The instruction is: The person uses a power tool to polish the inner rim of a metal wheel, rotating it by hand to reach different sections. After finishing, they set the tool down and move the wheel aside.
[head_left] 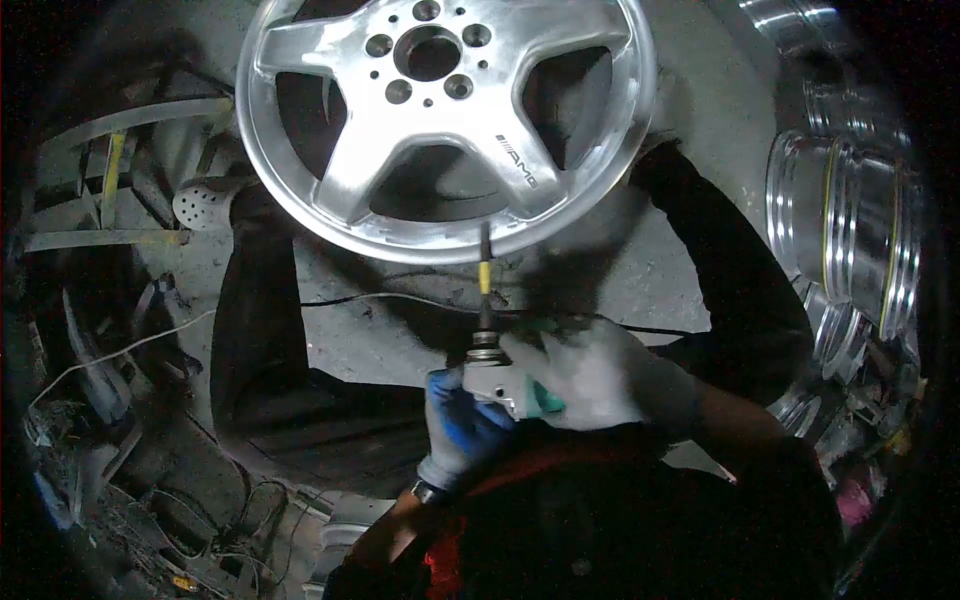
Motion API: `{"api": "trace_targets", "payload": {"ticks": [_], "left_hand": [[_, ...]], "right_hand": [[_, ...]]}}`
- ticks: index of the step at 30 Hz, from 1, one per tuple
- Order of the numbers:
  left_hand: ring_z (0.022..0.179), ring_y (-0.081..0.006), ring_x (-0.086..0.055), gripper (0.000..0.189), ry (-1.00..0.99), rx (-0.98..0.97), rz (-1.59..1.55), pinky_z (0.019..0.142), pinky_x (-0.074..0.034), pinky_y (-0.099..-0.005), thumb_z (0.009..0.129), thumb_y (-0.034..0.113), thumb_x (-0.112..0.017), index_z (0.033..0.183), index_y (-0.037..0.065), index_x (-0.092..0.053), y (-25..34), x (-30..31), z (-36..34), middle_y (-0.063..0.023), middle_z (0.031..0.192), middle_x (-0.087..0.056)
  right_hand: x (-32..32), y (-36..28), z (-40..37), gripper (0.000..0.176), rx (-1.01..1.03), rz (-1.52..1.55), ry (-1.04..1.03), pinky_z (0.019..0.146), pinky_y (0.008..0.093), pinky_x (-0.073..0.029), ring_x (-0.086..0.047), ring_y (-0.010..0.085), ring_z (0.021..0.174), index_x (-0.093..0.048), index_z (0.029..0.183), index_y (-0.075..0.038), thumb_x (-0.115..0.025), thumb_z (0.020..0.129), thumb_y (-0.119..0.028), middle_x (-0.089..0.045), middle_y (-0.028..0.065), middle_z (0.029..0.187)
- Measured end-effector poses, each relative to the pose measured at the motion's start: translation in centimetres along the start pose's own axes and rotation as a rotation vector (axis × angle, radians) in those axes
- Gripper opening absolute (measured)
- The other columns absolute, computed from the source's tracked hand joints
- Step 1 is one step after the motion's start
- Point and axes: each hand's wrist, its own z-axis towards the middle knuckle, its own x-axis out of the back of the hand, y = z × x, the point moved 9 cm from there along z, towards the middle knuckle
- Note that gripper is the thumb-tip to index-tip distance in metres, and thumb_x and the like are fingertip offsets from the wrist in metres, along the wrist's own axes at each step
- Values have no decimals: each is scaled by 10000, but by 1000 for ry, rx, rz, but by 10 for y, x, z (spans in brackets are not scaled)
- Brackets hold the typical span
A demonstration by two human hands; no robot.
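Two gloved hands grip one grinder (505, 388) low in the middle of the view. The left hand (458, 425), in a blue glove, is curled around the tool's body from 7 o'clock. The right hand (590, 378), in a pale glove, is wrapped over it from 3 o'clock. The thin shaft points to 12 o'clock, its tip on the lower edge of a silver wheel (350, 170). Stacked rims (850, 240) stand at 3 o'clock, and a cable (380, 297) crosses the floor (390, 340) below the wheel.

wheel (445, 130) ahead | grinder (500, 385) just before it | rims (850, 230) right
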Motion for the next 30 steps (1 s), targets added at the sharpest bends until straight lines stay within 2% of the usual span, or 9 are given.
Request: {"api": "trace_targets", "payload": {"ticks": [4, 8, 9, 10, 12, 16, 19, 24, 30], "left_hand": [[968, -193, -634, 461, 167, -154, 89, 842, -539, -316, 925, 392, -561, 1243, 59, -574, 8, -25, -11, -66, 1070, -655], [1026, -196, -638, 460, -6, 50, -52, 919, -519, -337, 965, 370, -519, 1293, 49, -558, -2, -13, -3, -74, 1121, -655], [1039, -191, -639, 440, 45, -453, 808, 901, -523, -325, 978, 357, -505, 1293, 55, -559, 20, -20, -11, -76, 1144, -653], [1039, -191, -639, 440, 42, -450, 805, 901, -523, -325, 978, 357, -505, 1293, 55, -559, 24, -22, -10, -76, 1144, -653], [1039, -197, -639, 464, -18, -6, 80, 907, -519, -328, 972, 385, -505, 1298, 58, -556, -1, -15, -1, -77, 1145, -654], [1033, -209, -642, 494, 130, -164, 155, 914, -514, -349, 960, 419, -503, 1298, 65, -566, 21, -7, -14, -81, 1145, -659], [1011, -226, -649, 401, 258, -222, 106, 903, -515, -388, 936, 411, -505, 1162, 106, -636, 34, -27, -31, -55, 1080, -680], [1119, -246, -639, 448, 82, -204, 204, 972, -514, -442, 915, 452, -566, 1241, 150, -624, 47, -18, -31, -45, 1215, -672], [989, -221, -650, 407, 141, -120, 54, 826, -541, -314, 951, 367, -525, 1230, 77, -585, 14, -7, -8, -66, 1126, -650]], "right_hand": [[-11, -3, 11, 893, -1, 13, -36, 732, 427, -562, -682, 327, 817, -452, 1444, 35, -734, 768, -477, -666, 211, 1033], [-7, 7, -6, 885, -83, 61, -116, 809, 412, -584, -696, 353, 956, -484, 1432, 15, -776, 759, -479, -657, 257, 1117], [0, 8, -9, 884, -79, 85, -45, 813, 415, -583, -697, 346, 961, -486, 1431, 13, -777, 756, -477, -658, 252, 1116], [7, 9, -10, 882, -74, 110, 27, 818, 419, -581, -698, 338, 965, -488, 1431, 10, -778, 753, -475, -660, 247, 1115], [6, 4, -7, 857, -47, 80, 40, 734, 412, -570, -691, 319, 877, -506, 1399, 42, -767, 734, -433, -660, 209, 1023], [-1, -9, 17, 828, -13, 77, -6, 665, 428, -558, -689, 314, 756, -498, 1382, 65, -752, 737, -390, -670, 166, 914], [-18, -15, 41, 864, -71, 97, -203, 759, 404, -561, -697, 357, 861, -466, 1435, 17, -758, 773, -455, -663, 216, 1015], [-22, -15, 52, 891, -48, 146, -178, 745, 457, -552, -689, 377, 834, -429, 1448, 37, -757, 773, -444, -655, 217, 985], [-10, -1, 6, 886, -115, 117, -146, 800, 445, -570, -686, 362, 943, -444, 1429, 60, -763, 765, -433, -647, 236, 1064]]}}
